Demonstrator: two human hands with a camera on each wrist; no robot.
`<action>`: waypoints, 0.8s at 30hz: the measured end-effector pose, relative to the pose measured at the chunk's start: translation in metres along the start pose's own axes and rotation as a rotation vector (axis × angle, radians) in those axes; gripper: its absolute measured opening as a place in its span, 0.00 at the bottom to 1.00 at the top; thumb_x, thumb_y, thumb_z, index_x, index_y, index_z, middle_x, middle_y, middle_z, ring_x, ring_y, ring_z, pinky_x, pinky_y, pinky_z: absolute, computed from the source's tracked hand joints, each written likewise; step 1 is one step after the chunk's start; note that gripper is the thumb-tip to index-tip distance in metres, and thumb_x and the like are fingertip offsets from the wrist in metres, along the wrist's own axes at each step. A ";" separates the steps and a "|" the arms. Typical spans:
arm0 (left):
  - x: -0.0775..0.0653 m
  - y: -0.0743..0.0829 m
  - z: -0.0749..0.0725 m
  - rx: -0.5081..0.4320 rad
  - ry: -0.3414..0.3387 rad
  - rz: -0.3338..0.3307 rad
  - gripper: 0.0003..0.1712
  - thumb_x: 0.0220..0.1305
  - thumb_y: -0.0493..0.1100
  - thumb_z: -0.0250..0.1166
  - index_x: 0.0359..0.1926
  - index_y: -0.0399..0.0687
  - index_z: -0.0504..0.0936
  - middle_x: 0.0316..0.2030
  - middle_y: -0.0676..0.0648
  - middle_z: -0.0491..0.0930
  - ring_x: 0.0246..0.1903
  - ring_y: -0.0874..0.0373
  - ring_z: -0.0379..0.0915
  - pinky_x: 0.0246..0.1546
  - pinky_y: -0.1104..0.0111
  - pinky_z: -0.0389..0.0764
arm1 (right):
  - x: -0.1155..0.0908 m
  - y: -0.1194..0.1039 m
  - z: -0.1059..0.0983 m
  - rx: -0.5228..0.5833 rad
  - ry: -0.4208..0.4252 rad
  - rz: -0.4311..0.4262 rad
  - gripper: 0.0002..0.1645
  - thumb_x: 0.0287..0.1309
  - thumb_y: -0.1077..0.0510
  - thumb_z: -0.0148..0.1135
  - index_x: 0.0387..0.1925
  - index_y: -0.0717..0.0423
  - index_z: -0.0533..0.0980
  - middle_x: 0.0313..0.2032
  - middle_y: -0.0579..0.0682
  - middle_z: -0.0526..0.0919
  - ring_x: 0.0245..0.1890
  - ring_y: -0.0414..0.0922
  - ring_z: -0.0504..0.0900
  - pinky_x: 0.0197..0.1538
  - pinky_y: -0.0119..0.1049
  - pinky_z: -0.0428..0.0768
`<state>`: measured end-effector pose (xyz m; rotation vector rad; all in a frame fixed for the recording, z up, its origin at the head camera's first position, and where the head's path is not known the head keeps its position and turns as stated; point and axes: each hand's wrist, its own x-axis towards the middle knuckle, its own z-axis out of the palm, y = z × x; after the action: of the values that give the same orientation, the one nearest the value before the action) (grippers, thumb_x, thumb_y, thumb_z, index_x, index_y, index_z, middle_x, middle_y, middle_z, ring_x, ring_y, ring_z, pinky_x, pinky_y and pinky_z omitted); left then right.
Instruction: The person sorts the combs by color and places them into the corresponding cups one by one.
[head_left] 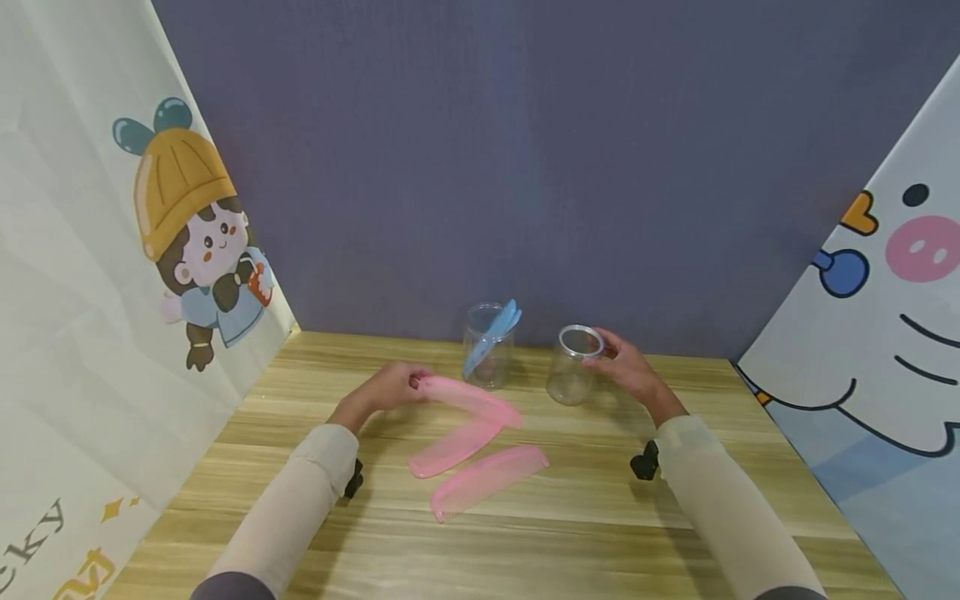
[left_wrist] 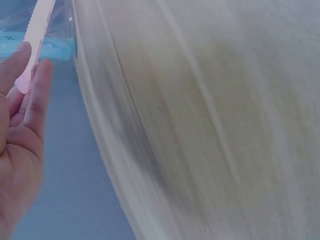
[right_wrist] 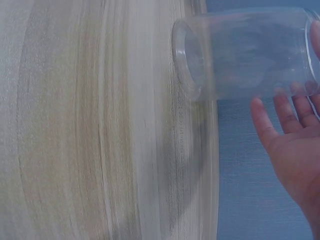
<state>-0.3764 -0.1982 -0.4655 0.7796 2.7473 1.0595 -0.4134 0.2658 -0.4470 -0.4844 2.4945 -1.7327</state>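
In the head view my left hand [head_left: 392,387] pinches the end of a pink comb [head_left: 471,400] between thumb and fingers. Its far end reaches over a second pink comb [head_left: 452,450] lying on the table. Nearer me lies a third pink comb [head_left: 491,481]. Behind the held comb stands a clear jar [head_left: 497,373] with light-blue combs [head_left: 491,337] leaning inside, their tips above its rim. To the right, my right hand [head_left: 632,368] grips another clear jar [head_left: 567,382] near its rim. In the right wrist view, this jar [right_wrist: 250,55] has nothing inside.
All this is on a wood-grain table [head_left: 600,533]. A dark grey-blue panel [head_left: 525,167] rises along its back edge. Printed white panels stand at the left [head_left: 75,250] and right [head_left: 885,350] sides.
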 end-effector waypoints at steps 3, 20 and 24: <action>0.001 0.002 0.000 -0.038 0.000 0.001 0.23 0.63 0.40 0.73 0.57 0.35 0.83 0.32 0.47 0.84 0.27 0.64 0.70 0.29 0.74 0.74 | 0.000 -0.001 0.000 -0.009 -0.004 0.003 0.48 0.64 0.62 0.68 0.78 0.63 0.55 0.72 0.71 0.64 0.74 0.65 0.63 0.48 0.16 0.76; 0.010 0.021 -0.003 -0.309 0.060 -0.039 0.32 0.60 0.39 0.75 0.63 0.31 0.78 0.35 0.42 0.88 0.33 0.61 0.84 0.31 0.70 0.82 | 0.000 0.003 -0.001 -0.031 -0.014 0.004 0.49 0.64 0.59 0.69 0.79 0.61 0.54 0.72 0.69 0.65 0.74 0.65 0.62 0.49 0.17 0.76; 0.017 0.025 -0.004 -0.349 0.082 -0.028 0.31 0.60 0.38 0.75 0.62 0.31 0.79 0.36 0.41 0.88 0.33 0.61 0.84 0.35 0.63 0.86 | -0.001 0.004 -0.001 -0.015 -0.017 0.000 0.49 0.65 0.60 0.68 0.79 0.61 0.53 0.73 0.70 0.64 0.75 0.65 0.61 0.49 0.18 0.77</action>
<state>-0.3811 -0.1767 -0.4448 0.6558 2.5182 1.5385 -0.4137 0.2681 -0.4500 -0.4986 2.4976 -1.7036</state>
